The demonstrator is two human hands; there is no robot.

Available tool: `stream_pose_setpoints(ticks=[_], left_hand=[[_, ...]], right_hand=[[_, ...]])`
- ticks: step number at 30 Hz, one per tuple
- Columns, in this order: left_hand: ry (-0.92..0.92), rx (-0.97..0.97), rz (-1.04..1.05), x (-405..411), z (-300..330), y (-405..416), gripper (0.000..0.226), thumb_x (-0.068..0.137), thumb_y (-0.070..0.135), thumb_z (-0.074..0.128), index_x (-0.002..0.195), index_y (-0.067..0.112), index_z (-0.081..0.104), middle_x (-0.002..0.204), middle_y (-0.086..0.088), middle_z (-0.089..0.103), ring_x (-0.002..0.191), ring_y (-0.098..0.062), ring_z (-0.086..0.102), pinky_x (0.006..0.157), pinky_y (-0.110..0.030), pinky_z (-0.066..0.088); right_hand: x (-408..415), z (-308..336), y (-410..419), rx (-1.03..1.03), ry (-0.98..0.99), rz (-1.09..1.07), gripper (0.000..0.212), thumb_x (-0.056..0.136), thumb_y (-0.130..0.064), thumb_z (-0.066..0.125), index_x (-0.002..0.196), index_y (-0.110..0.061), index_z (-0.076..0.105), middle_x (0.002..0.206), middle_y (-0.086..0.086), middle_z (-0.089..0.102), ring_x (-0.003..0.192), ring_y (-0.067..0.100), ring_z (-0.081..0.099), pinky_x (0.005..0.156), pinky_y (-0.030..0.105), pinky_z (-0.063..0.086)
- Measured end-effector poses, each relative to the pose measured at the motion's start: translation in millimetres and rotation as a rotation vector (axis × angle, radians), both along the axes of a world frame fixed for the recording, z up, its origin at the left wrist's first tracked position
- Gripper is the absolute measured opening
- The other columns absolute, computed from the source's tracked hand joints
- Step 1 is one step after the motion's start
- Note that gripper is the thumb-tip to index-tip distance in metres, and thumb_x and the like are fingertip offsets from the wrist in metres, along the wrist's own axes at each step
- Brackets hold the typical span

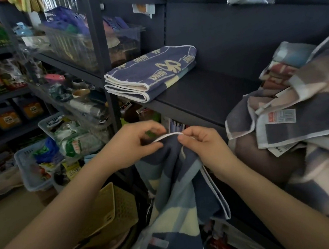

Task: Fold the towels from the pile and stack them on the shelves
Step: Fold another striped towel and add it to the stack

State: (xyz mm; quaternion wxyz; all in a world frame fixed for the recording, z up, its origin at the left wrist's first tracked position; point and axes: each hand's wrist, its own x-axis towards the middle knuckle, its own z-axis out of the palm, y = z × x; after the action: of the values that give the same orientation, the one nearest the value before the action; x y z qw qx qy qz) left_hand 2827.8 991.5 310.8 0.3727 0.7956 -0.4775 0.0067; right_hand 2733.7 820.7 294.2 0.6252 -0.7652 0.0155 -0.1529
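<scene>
The left hand [139,142] and right hand [199,144] are pinched on the white top hem of the blue checked cotton towel [179,193], which is hung lengthwise below them.

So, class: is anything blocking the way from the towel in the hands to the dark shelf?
Nothing visible does. Both hands, left and right, pinch the hanging blue towel below the shelf, bare between the folded towel and the unfolded pile.
</scene>
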Motion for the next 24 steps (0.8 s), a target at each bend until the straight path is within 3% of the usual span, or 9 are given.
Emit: stream_pose_setpoints(ticks=[5, 10, 13, 15, 19, 21, 24], left_hand=[[0.116, -0.009, 0.085, 1, -26, 12, 0.023, 0.089, 0.009, 0.058, 0.09, 0.032, 0.061, 0.087, 0.014, 0.066, 0.082, -0.003, 0.061, 0.07, -0.02, 0.047], [0.433, -0.294, 0.137, -8, -31, 5, 0.02, 0.086, 0.006, 0.06, 0.079, 0.023, 0.067, 0.07, 0.011, 0.067, 0.065, 0.001, 0.059, 0.06, -0.013, 0.045], [0.678, -0.529, 0.242, -14, -30, -8, 0.017, 0.088, 0.006, 0.058, 0.079, 0.018, 0.066, 0.063, 0.012, 0.066, 0.058, 0.001, 0.059, 0.053, -0.013, 0.046], [0.789, -0.611, 0.316, -15, -29, -17, 0.016, 0.089, 0.01, 0.057, 0.08, 0.019, 0.067, 0.07, 0.007, 0.068, 0.062, -0.002, 0.062, 0.054, -0.015, 0.048], [0.867, -0.628, 0.361, -21, -34, -27, 0.011, 0.086, 0.011, 0.062, 0.083, 0.019, 0.069, 0.083, -0.004, 0.07, 0.075, -0.014, 0.064, 0.063, -0.025, 0.051], [0.905, -0.647, 0.32, -23, -34, -30, 0.01, 0.084, 0.009, 0.062, 0.086, 0.015, 0.071, 0.078, -0.001, 0.072, 0.072, -0.012, 0.066, 0.061, -0.023, 0.052], [0.841, -0.597, 0.295, -28, -35, -30, 0.013, 0.086, 0.009, 0.06, 0.084, 0.014, 0.071, 0.073, 0.006, 0.072, 0.068, -0.006, 0.065, 0.06, -0.017, 0.051]], right_hand=[[3, -8, 7, 0.013, 0.024, -0.046, 0.022, 0.09, -0.008, 0.057, 0.069, -0.015, 0.062, 0.06, -0.003, 0.06, 0.057, 0.004, 0.054, 0.057, 0.019, 0.043], [3, -17, 9, 0.177, 0.025, -0.211, 0.015, 0.091, -0.011, 0.056, 0.079, -0.02, 0.06, 0.061, -0.009, 0.064, 0.058, 0.002, 0.059, 0.056, 0.018, 0.047], [-2, -21, 9, 0.19, 0.014, -0.19, 0.011, 0.091, -0.012, 0.056, 0.081, -0.017, 0.057, 0.066, 0.011, 0.061, 0.063, 0.023, 0.055, 0.062, 0.032, 0.045], [-5, -21, 8, 0.138, 0.011, -0.151, 0.017, 0.091, -0.013, 0.055, 0.076, -0.015, 0.061, 0.072, 0.017, 0.058, 0.068, 0.025, 0.054, 0.065, 0.036, 0.045], [-12, -18, 8, 0.166, 0.023, 0.096, 0.018, 0.087, 0.0, 0.049, 0.092, -0.01, 0.064, 0.076, 0.002, 0.068, 0.075, 0.011, 0.065, 0.065, 0.021, 0.052], [-13, -18, 11, 0.018, 0.007, 0.097, 0.021, 0.087, 0.009, 0.049, 0.095, -0.007, 0.061, 0.073, -0.005, 0.071, 0.075, 0.005, 0.066, 0.066, 0.016, 0.05], [-14, -16, 14, -0.051, -0.049, 0.021, 0.011, 0.087, -0.001, 0.058, 0.082, -0.01, 0.062, 0.061, -0.006, 0.068, 0.061, 0.004, 0.063, 0.059, 0.013, 0.046]])
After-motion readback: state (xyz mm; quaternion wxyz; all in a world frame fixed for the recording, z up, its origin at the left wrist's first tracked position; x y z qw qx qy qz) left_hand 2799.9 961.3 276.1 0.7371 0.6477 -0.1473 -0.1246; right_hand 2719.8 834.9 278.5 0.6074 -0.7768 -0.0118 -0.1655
